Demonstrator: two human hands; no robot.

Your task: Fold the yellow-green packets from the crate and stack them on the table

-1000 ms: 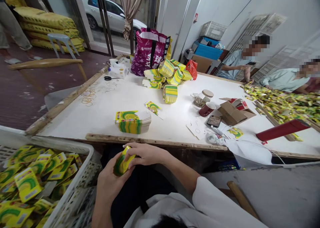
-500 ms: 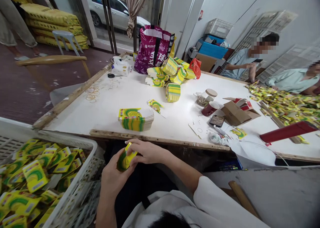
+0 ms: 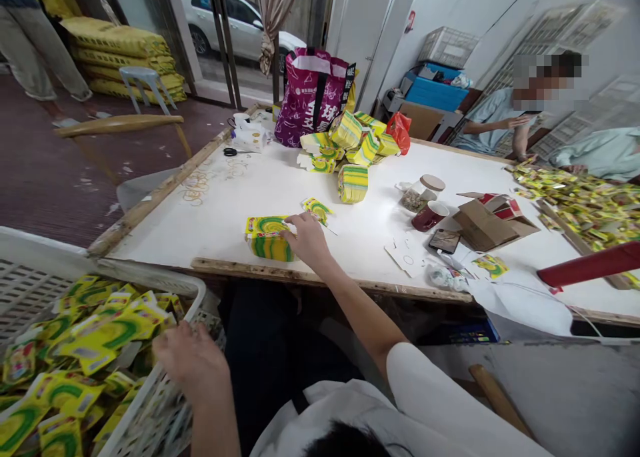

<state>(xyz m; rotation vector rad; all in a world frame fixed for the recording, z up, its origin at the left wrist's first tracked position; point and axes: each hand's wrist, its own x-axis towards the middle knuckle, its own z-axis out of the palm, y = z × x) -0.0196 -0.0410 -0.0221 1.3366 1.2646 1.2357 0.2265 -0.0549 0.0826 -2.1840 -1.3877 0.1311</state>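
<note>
My right hand (image 3: 309, 242) is at the right end of a row of flattened yellow-green cartons (image 3: 270, 238) on the white table (image 3: 170, 227). Its fingers are curled over the end carton, hiding part of it. Over the near rim of the white plastic basket (image 3: 197, 297), my left hand (image 3: 193, 360) is slightly blurred, its fingers apart and no carton in its grasp. Folded yellow cartons (image 3: 70, 393) fill the basket. A loose flat carton (image 3: 317, 210) lies just behind my right hand.
Bundles of cartons (image 3: 353, 183) lie before a purple bag (image 3: 313, 100). To the right are a glass jar (image 3: 423, 193), a red mug (image 3: 430, 215), a phone (image 3: 445, 241), an opened cardboard box (image 3: 487, 227) and a red cylinder (image 3: 590, 265). Two people sit beside a carton heap (image 3: 595, 210).
Both hands held a yellow carton over my lap; they have now parted. My left hand moved left to the basket, without the carton. My right moved up to the row of flat cartons.
</note>
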